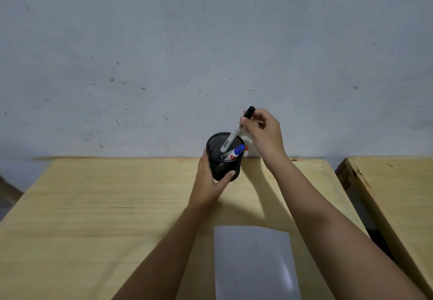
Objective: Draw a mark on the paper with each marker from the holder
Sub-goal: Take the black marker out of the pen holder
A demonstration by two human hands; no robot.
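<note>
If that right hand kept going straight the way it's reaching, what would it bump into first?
Probably the wall. The right hand, gripping the black-capped marker, reaches forward past the holder; depth is hard to judge.

Holder (225,156): black mesh
Raised marker (236,129): white barrel, black cap
Second marker (235,152): white barrel, blue cap
Paper (254,262): plain white
Table (105,206): pale yellow wood grain
Wall (187,53): grey, dark-specked

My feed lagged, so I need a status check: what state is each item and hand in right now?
Black-capped marker: capped, tilted, lower end inside holder.
Mesh holder: tilted, gripped.
Blue-capped marker: capped, in holder.
Paper: flat, unmarked.
Left hand: around holder.
Right hand: pinching black-capped marker.
</note>
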